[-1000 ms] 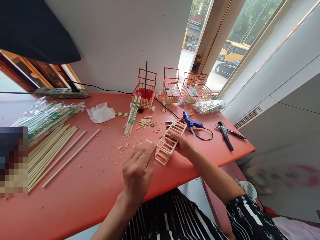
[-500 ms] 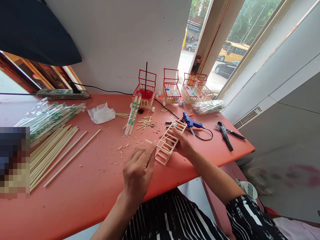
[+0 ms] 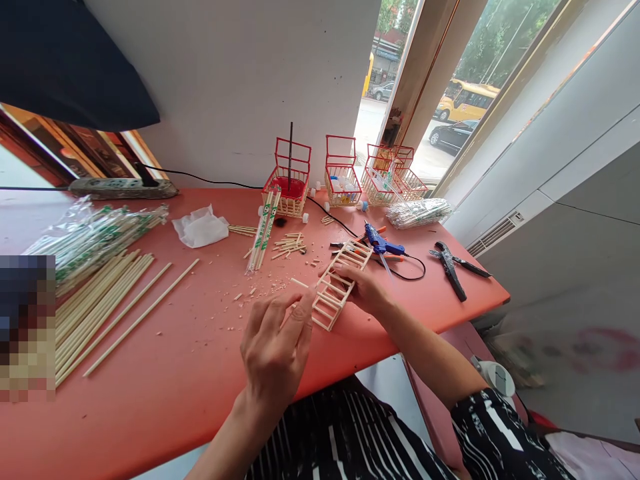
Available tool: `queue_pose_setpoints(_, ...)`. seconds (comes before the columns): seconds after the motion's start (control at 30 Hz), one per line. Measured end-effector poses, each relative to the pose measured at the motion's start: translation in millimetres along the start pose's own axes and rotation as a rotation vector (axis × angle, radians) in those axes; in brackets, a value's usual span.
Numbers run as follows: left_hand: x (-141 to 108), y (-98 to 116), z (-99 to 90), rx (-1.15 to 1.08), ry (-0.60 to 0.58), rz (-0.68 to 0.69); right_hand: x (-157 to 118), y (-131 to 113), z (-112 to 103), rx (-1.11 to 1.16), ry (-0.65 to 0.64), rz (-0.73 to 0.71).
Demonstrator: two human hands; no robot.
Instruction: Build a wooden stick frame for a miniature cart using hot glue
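Pale stick frame (image 3: 333,295), held over the tabletop (image 3: 210,387) near its front edge in the right hand (image 3: 367,290), whose fingers are closed around its side. The left hand (image 3: 275,343) is poised at the frame's nearer end with fingers bent together; from where I stand, I cannot tell whether they pinch anything. Degree of completion: long rails and a run of crosspieces are in place. Judged against the stick carts (image 3: 295,206) behind, with their red rims, tall handles and wheels, it lacks all three and looks only partly built. Loose sticks (image 3: 105,313) and short cut pieces (image 3: 289,247) lie unused; a blue glue gun (image 3: 383,240) rests just beyond the frame. Lettering: green print marks the wrapped sticks (image 3: 115,240) at left and the slim packet (image 3: 266,230) before the carts, too small to read; no brand is legible.
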State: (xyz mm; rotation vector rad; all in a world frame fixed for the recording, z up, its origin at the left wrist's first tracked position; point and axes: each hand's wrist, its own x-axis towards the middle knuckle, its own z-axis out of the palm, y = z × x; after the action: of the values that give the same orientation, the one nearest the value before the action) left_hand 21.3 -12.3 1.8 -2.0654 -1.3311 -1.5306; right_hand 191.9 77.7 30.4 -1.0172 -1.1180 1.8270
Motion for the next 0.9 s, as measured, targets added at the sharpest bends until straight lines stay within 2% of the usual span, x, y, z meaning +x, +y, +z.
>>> queue_pose_setpoints(0.1, -1, 5, -3.1, 0.026, 0.009, 0.069, 1, 1, 0, -0.011, -0.003, -0.013)
queue_pose_setpoints(0.27, -8, 10, -0.7, -0.022, -0.070, 0.184, 1, 2, -1, -0.016, -0.023, -0.022)
queue_pose_setpoints(0.9, -11, 10, 4.1, -0.051, -0.094, 0.153, 3, 5, -1, 0.010, 0.011, -0.041)
